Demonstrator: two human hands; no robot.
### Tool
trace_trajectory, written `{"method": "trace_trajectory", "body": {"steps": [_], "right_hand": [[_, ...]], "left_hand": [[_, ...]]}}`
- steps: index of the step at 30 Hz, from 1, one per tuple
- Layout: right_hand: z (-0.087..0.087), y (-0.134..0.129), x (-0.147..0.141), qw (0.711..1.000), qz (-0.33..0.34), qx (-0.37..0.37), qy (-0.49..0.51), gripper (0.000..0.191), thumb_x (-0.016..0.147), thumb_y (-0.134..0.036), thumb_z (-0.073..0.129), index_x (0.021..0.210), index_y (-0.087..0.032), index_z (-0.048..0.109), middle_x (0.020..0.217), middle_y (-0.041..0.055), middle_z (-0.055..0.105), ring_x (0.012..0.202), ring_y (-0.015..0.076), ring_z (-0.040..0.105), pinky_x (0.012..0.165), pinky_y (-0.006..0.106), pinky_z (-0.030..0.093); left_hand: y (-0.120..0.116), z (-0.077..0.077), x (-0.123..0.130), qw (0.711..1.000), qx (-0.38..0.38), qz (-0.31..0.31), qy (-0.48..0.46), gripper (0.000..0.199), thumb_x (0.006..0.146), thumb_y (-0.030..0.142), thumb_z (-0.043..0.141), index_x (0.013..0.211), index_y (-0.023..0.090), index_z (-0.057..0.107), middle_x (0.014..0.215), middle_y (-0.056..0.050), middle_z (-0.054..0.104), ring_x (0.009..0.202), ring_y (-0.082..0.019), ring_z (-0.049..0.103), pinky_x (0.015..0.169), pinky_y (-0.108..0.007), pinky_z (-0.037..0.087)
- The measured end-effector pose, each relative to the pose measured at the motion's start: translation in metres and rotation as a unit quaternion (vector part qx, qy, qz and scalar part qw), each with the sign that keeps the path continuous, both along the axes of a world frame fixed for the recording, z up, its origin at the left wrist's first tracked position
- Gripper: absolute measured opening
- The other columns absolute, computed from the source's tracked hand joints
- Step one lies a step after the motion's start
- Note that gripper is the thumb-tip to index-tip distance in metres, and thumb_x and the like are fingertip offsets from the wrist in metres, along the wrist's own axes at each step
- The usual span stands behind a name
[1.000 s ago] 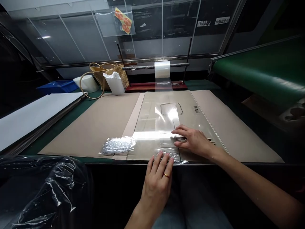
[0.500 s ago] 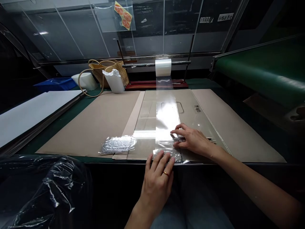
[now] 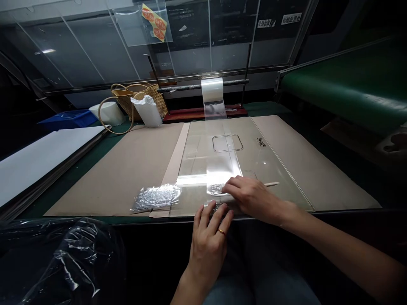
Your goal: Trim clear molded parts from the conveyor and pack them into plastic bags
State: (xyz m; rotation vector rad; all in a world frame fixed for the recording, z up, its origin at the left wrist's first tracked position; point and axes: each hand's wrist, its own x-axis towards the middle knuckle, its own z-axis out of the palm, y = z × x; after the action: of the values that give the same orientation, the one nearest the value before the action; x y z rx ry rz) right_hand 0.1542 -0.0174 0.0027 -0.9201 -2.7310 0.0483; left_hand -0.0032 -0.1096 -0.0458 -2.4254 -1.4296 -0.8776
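Observation:
A strip of clear plastic film (image 3: 219,159) runs down from its roll (image 3: 212,90) over a clear sheet marked with dark lines. My left hand (image 3: 210,237), a ring on one finger, lies with outstretched fingertips on the film at the front edge of the table. Just right of it, my right hand (image 3: 251,197) is closed low over the strip, fingers bent together. From behind it pokes the pale end of a thin stick-like tool (image 3: 272,184); the rest is hidden. A small crinkled shiny piece (image 3: 217,189) lies by its fingertips. Further left rests a stack of clear packets (image 3: 156,197).
Brown board (image 3: 127,165) covers the table on both sides. White sheets (image 3: 47,148) are stacked at left. Behind stand a woven bag (image 3: 160,99), a white paper-like bundle (image 3: 148,111) and a blue tray (image 3: 71,119). A green conveyor belt (image 3: 343,80) slopes at right; black plastic (image 3: 63,258) fills front left.
My right hand has gone from spread fingers to a closed grip, drawing slightly nearer and left. A small shiny piece now shows on the strip. My left hand stays nearly still; the view shifted slightly.

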Motion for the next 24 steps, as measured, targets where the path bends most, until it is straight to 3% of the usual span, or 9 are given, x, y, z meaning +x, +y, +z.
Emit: {"method": "trace_trajectory", "body": {"steps": [3, 6, 9, 17, 21, 24], "right_hand": [[-0.001, 0.005, -0.025, 0.999, 0.042, 0.025, -0.013, 0.016, 0.080, -0.010, 0.045, 0.086, -0.017, 0.057, 0.088, 0.0043, 0.060, 0.075, 0.0158, 0.052, 0.058, 0.027, 0.033], [-0.001, 0.010, -0.027, 0.998, 0.052, 0.023, -0.011, 0.015, 0.079, -0.009, 0.045, 0.082, -0.018, 0.057, 0.084, 0.0022, 0.061, 0.072, 0.0141, 0.052, 0.057, 0.026, 0.032], [-0.003, 0.011, 0.003, 1.000, 0.017, 0.004, -0.002, 0.020, 0.078, -0.008, 0.045, 0.084, -0.018, 0.060, 0.085, 0.0015, 0.062, 0.074, 0.0140, 0.055, 0.059, 0.025, 0.036], [-0.022, -0.010, 0.139, 0.984, -0.154, -0.057, 0.069, 0.022, 0.086, -0.021, 0.041, 0.094, -0.027, 0.061, 0.095, 0.0016, 0.064, 0.078, 0.0169, 0.061, 0.058, 0.027, 0.047], [-0.035, -0.019, 0.159, 0.961, -0.191, -0.120, 0.161, 0.019, 0.087, -0.029, 0.043, 0.100, -0.033, 0.057, 0.100, 0.0050, 0.063, 0.087, 0.0195, 0.061, 0.067, 0.029, 0.049], [-0.039, -0.020, 0.150, 0.954, -0.190, -0.143, 0.181, 0.020, 0.088, -0.029, 0.041, 0.103, -0.031, 0.054, 0.100, 0.0060, 0.062, 0.089, 0.0187, 0.061, 0.072, 0.029, 0.049]], "left_hand": [[0.001, -0.001, 0.001, 1.000, 0.029, 0.002, -0.011, 0.036, 0.083, 0.004, 0.041, 0.112, 0.017, 0.058, 0.118, -0.007, 0.060, 0.117, -0.028, 0.047, 0.095, -0.049, 0.038], [0.000, -0.002, 0.002, 0.999, 0.043, 0.003, -0.011, 0.036, 0.083, 0.003, 0.042, 0.112, 0.017, 0.058, 0.117, -0.007, 0.061, 0.117, -0.028, 0.048, 0.095, -0.048, 0.037], [0.001, -0.004, 0.000, 0.999, 0.041, -0.001, 0.000, 0.037, 0.083, 0.004, 0.043, 0.115, 0.018, 0.056, 0.117, -0.006, 0.061, 0.117, -0.027, 0.048, 0.096, -0.047, 0.035], [0.000, -0.008, -0.006, 0.997, 0.059, -0.052, -0.020, 0.041, 0.082, 0.002, 0.041, 0.118, 0.016, 0.053, 0.115, -0.009, 0.062, 0.120, -0.027, 0.045, 0.098, -0.049, 0.034], [-0.004, 0.000, -0.030, 0.994, 0.070, -0.061, -0.061, 0.038, 0.083, 0.006, 0.041, 0.115, 0.019, 0.054, 0.107, -0.007, 0.066, 0.114, -0.025, 0.051, 0.098, -0.052, 0.035], [0.001, 0.010, -0.072, 0.989, 0.128, 0.044, -0.054, 0.038, 0.080, 0.003, 0.049, 0.110, 0.024, 0.058, 0.102, -0.004, 0.068, 0.107, -0.023, 0.057, 0.098, -0.051, 0.034]]}}
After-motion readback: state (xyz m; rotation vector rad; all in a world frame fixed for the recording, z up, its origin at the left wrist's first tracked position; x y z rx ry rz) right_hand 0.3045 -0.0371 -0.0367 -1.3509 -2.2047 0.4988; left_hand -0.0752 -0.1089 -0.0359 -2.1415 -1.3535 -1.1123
